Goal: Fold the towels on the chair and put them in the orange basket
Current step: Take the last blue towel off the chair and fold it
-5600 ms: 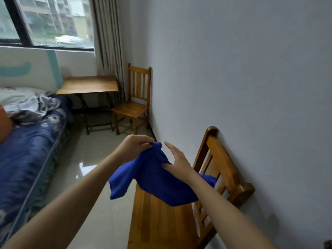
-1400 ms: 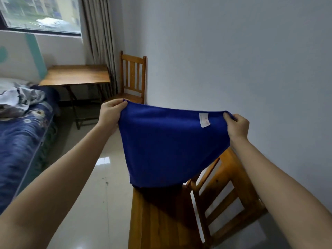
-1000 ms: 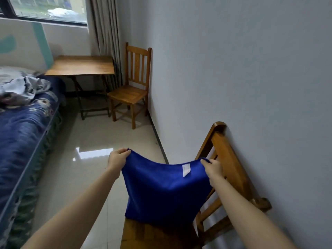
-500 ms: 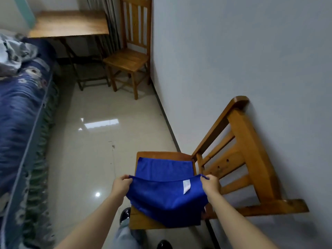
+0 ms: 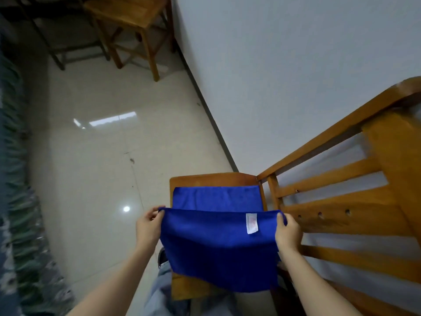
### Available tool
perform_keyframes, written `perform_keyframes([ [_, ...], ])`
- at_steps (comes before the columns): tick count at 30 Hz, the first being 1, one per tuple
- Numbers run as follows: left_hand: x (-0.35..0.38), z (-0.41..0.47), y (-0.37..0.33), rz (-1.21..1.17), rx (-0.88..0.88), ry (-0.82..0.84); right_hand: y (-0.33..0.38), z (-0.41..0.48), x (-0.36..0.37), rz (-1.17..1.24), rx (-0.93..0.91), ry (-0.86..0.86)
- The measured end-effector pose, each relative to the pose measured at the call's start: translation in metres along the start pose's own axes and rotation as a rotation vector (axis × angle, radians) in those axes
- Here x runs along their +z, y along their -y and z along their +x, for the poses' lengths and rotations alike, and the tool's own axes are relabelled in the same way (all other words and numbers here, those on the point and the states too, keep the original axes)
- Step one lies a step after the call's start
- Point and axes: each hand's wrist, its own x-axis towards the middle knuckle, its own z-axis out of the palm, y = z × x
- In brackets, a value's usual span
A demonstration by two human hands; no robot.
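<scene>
A blue towel (image 5: 218, 249) with a white label hangs stretched between my hands over the seat of a wooden chair (image 5: 205, 179). My left hand (image 5: 148, 226) pinches its upper left corner and my right hand (image 5: 287, 233) pinches its upper right corner. The towel's far part (image 5: 216, 198) lies flat on the seat beyond the held edge, so the cloth is doubled over. The chair's slatted back (image 5: 341, 215) stands to the right of my right hand. No orange basket is in view.
A white wall (image 5: 284, 76) runs along the right behind the chair. A second wooden chair (image 5: 134, 17) and table legs stand at the far end of the glossy tiled floor (image 5: 91, 167). A bed edge (image 5: 16, 201) lines the left. My trouser leg (image 5: 164, 290) shows below the seat.
I lowered the spread towel from chest height down onto the chair seat. Its far part now lies on the seat while my hands keep the two corners. My view tilted downward.
</scene>
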Motion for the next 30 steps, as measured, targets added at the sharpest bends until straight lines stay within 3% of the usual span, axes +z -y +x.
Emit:
perform_keyframes([
  [5, 0.038, 0.067, 0.023, -0.021, 0.033, -0.135, -0.019, 0.059, 0.069, 0.109, 0.081, -0.016],
  [9, 0.067, 0.114, 0.038, -0.085, 0.027, -0.135, -0.031, 0.101, 0.115, 0.146, 0.100, -0.069],
  [15, 0.079, 0.172, 0.059, 0.059, 0.022, -0.123, -0.029, 0.147, 0.146, 0.048, 0.020, -0.038],
  [20, 0.079, 0.181, 0.066, 0.626, 0.118, -0.045, -0.024, 0.158, 0.158, -0.377, 0.065, 0.010],
  [23, 0.077, 0.187, 0.068, 1.052, 0.374, 0.021, -0.017, 0.156, 0.156, -0.735, -0.211, 0.040],
  [26, 0.085, 0.189, 0.067, 1.337, 0.640, 0.126, -0.016, 0.161, 0.157, -1.097, -0.534, 0.189],
  [30, 0.090, 0.189, 0.056, 1.452, 0.466, 0.194, -0.006, 0.171, 0.151, -1.181, -0.513, 0.267],
])
